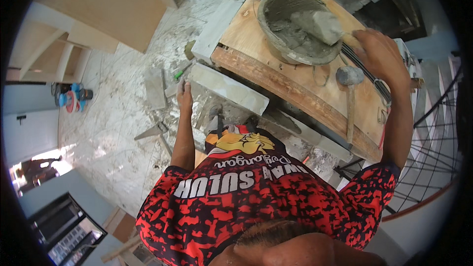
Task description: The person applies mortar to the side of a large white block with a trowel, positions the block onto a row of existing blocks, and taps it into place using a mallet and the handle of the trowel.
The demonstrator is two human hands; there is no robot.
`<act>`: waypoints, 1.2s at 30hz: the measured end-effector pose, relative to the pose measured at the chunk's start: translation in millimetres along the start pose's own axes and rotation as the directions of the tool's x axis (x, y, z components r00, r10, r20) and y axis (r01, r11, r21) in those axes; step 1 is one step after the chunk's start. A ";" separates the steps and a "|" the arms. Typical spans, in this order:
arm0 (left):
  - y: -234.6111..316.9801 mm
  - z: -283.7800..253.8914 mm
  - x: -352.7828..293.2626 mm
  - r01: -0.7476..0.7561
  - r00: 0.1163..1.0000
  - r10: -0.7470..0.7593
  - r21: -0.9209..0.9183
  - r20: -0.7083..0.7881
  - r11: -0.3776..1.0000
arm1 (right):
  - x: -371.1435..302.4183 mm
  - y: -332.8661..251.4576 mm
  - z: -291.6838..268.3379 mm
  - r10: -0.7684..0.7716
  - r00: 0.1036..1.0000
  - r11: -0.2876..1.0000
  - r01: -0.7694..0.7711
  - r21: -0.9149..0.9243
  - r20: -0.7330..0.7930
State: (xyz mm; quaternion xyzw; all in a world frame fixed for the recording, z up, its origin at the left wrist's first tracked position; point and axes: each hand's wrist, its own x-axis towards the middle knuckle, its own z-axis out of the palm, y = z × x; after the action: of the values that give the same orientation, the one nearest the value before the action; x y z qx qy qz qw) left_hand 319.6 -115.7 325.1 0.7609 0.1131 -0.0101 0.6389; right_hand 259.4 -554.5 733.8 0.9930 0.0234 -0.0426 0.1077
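Note:
My right hand (382,51) is closed around the handle of a trowel. The trowel's blade (322,25), coated in grey mortar, is over the right side of a round bowl (276,51) of wet mortar. The bowl stands on a plywood board. To my left, my left hand (185,97) is low with its fingers stretched out, near the left end of a pale grey block (226,87). Whether it touches the block I cannot tell. A small green-handled tool (180,74) lies just beyond its fingertips.
A mallet (350,76) with a wooden handle lies on the plywood (241,27), nearest my right forearm. A bundle of thin rods runs under the bowl. A handsaw (150,130) and a flat slab (155,87) lie on the dusty floor. A black wire frame (433,133) stands at right.

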 end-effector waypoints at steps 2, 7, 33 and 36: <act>-18.2 -11.9 16.7 0.017 0.999 -0.016 -0.041 0.033 0.999 | -17.6 1.2 -7.5 0.121 0.990 0.990 -0.115 0.084 -0.068; -4.9 -11.8 50.2 -0.005 0.975 0.007 -0.008 0.222 1.000 | -58.1 12.6 -0.2 0.344 0.939 0.900 -0.325 0.290 -0.016; 243.6 193.5 1.3 0.274 0.421 0.453 -0.587 0.786 0.762 | -0.7 -43.0 19.1 0.199 0.878 0.704 -0.437 0.560 0.436; 248.8 187.8 5.6 0.320 0.403 0.441 -0.575 0.802 0.753 | -30.5 -22.7 36.7 0.294 0.828 0.408 -0.561 0.720 0.478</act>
State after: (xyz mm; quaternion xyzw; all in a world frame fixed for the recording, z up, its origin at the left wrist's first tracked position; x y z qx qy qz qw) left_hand 395.3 -337.1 531.0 0.3552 -0.2891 -0.3573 0.8140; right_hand 224.9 -541.5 696.0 0.8734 -0.2726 -0.1569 -0.3719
